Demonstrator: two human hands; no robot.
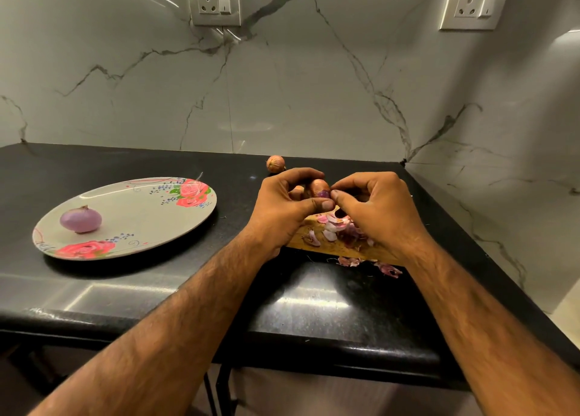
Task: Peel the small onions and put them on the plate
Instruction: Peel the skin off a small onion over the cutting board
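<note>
Two forearms (pixel 175 337) were stretched over the counter (pixel 314 305); a half-peeled onion (pixel 319 188) was gripped by the left hand (pixel 282 205); its skin was pinched by the right hand (pixel 376 208); one peeled onion (pixel 81 219) was set on the plate (pixel 150 214); an unpeeled onion (pixel 275 163) was seen beyond.

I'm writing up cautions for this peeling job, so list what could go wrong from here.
1. The small onion, pinched between the left hand and the right hand, could slip out and roll across the counter.
2. Peels already lie off the cutting board; more may scatter toward the counter's edge.
3. The unpeeled onion by the wall sits loose and might roll if bumped.
</note>
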